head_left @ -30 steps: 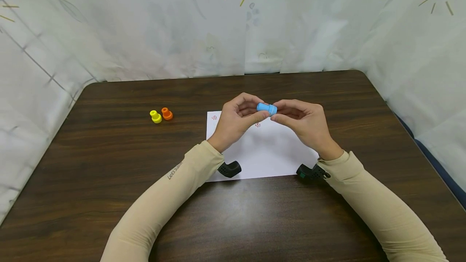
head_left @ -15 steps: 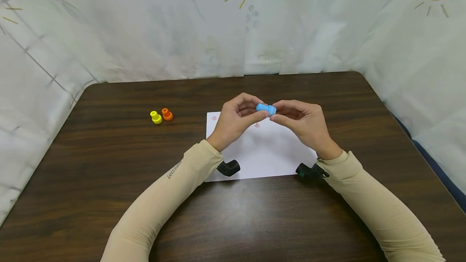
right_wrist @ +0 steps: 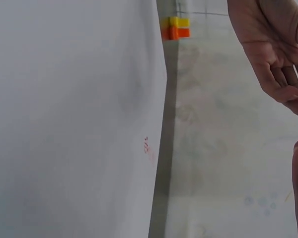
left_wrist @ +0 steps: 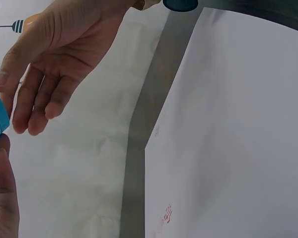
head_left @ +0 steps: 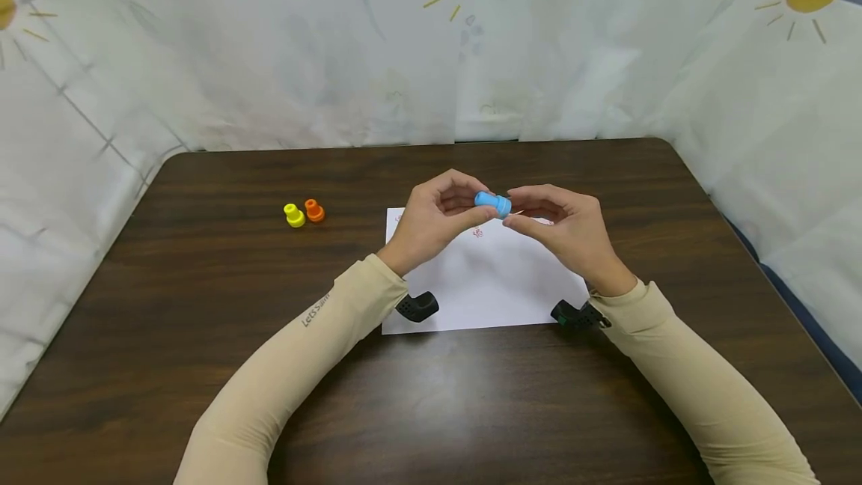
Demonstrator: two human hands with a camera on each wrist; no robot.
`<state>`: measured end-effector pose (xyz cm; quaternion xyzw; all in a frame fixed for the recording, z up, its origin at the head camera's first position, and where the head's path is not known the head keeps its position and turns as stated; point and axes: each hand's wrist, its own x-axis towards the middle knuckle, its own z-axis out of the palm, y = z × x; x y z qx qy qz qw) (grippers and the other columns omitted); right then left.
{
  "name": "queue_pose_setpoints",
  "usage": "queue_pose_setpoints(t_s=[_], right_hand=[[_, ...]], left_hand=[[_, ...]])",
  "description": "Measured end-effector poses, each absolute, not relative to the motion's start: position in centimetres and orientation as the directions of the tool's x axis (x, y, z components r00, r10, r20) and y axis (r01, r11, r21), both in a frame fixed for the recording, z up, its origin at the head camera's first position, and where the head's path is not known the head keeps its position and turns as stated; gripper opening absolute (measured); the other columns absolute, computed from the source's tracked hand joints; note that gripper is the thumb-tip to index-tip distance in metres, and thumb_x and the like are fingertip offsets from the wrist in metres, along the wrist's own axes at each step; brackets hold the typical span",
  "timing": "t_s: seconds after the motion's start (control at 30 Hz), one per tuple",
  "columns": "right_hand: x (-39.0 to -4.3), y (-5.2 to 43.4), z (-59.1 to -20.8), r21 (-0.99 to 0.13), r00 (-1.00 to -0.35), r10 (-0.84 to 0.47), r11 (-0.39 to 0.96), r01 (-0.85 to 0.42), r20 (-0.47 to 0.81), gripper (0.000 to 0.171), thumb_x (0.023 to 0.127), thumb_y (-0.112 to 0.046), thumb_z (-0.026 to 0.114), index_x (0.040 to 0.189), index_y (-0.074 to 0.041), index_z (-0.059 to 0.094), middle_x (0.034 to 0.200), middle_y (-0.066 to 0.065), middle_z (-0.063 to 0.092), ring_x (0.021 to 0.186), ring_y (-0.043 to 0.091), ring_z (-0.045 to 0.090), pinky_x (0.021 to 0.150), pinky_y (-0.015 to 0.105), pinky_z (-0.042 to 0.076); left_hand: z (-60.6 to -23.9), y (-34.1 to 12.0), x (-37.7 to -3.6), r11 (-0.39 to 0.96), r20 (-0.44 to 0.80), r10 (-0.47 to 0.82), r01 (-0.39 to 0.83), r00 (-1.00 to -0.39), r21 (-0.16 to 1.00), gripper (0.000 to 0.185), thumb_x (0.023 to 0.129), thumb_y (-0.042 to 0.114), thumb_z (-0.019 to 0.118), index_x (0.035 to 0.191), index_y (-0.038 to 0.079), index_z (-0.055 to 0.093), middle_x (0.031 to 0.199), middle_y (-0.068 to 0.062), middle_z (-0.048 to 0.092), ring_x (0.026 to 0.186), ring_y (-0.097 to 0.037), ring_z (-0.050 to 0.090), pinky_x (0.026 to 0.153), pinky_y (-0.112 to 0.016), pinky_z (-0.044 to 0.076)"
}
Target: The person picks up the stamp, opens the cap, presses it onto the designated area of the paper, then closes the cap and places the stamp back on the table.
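Above the paper sheet [head_left: 485, 275], both hands — left [head_left: 431, 219], right [head_left: 569, 230] — pinching blue stamp [head_left: 493, 203] by fingertips; risking slip, dropping onto bench [head_left: 202, 305] — stray ink likely.

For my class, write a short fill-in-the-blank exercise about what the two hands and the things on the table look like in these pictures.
1. Both hands, the left hand and the right hand, pinch one small stamp whose colour is ____.
2. Under the hands lies a sheet of white ____ on the table.
3. Beside the yellow stamp stands another one, coloured ____.
4. The yellow stamp stands on the person's ____ side of the sheet.

Missing words: blue; paper; orange; left
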<state>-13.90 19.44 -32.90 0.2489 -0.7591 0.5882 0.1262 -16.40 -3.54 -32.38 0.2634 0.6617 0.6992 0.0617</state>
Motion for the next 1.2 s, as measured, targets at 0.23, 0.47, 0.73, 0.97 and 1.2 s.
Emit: queue_pose_setpoints(t_s=[0.23, 0.47, 0.73, 0.97, 1.2], right_hand=[[-14.2, 20.8, -32.5, -0.763, -0.8, -0.228, 0.245, -0.598, 0.555, 0.038, 0.079, 0.012, 0.082, 0.115, 0.003, 0.074, 0.105, 0.015, 0.077, 0.095, 0.008, 0.076, 0.086, 0.023, 0.063], [-14.6, 23.5, -32.4, -0.6, -0.77, -0.27, 0.499, -0.625, 0.578, 0.052, 0.075, 0.005, 0.088, 0.123, -0.006, 0.074, 0.112, 0.016, 0.077, 0.097, -0.003, 0.07, 0.088, 0.013, 0.058], [-15.0, 26.4, -32.5, -0.39, -0.837, -0.347, 0.764, -0.514, 0.424, 0.087, 0.08, -0.029, 0.09, 0.155, -0.021, 0.048, 0.155, 0.011, 0.053, 0.132, 0.034, 0.059, 0.104, 0.053, 0.053], [-15.1, 28.3, -32.8, -0.343, -0.88, -0.381, 0.817, -0.464, 0.283, 0.104, 0.087, -0.048, 0.081, 0.166, -0.016, 0.021, 0.174, 0.018, 0.015, 0.16, 0.048, 0.015, 0.121, 0.074, 0.027], [-14.8, 29.6, -33.1, -0.24, -0.919, -0.381, 0.887, -0.394, 0.101, 0.104, 0.095, -0.058, 0.066, 0.168, -0.014, 0.005, 0.176, 0.015, -0.004, 0.163, 0.043, -0.008, 0.127, 0.073, 0.01]], left_hand=[[-32.0, -4.1, -16.7, -0.077, 0.28, 0.406, 0.273, -0.87, 0.959, 0.024, 0.089, 0.008, 0.08, 0.109, 0.008, 0.068, 0.104, -0.001, 0.075, 0.094, -0.018, 0.076, 0.092, -0.032, 0.063], [-31.9, -5.2, -16.7, -0.044, 0.282, 0.394, 0.288, -0.875, 0.957, 0.023, 0.089, 0.01, 0.081, 0.109, 0.011, 0.069, 0.105, -0.001, 0.076, 0.097, -0.021, 0.076, 0.094, -0.034, 0.063], [-32.4, -7.1, -16.8, 0.052, 0.263, 0.365, 0.301, -0.893, 0.952, 0.024, 0.089, 0.015, 0.082, 0.109, 0.012, 0.069, 0.106, -0.003, 0.076, 0.097, -0.019, 0.076, 0.094, -0.031, 0.063], [-33.0, -9.4, -16.8, 0.156, 0.225, 0.342, 0.291, -0.912, 0.944, 0.025, 0.089, 0.019, 0.083, 0.109, 0.012, 0.069, 0.107, -0.005, 0.076, 0.097, -0.017, 0.076, 0.093, -0.028, 0.063], [-33.0, -12.0, -16.5, 0.24, 0.173, 0.318, 0.256, -0.932, 0.937, 0.028, 0.089, 0.024, 0.083, 0.11, 0.013, 0.069, 0.108, -0.004, 0.075, 0.099, -0.015, 0.075, 0.094, -0.024, 0.061]])
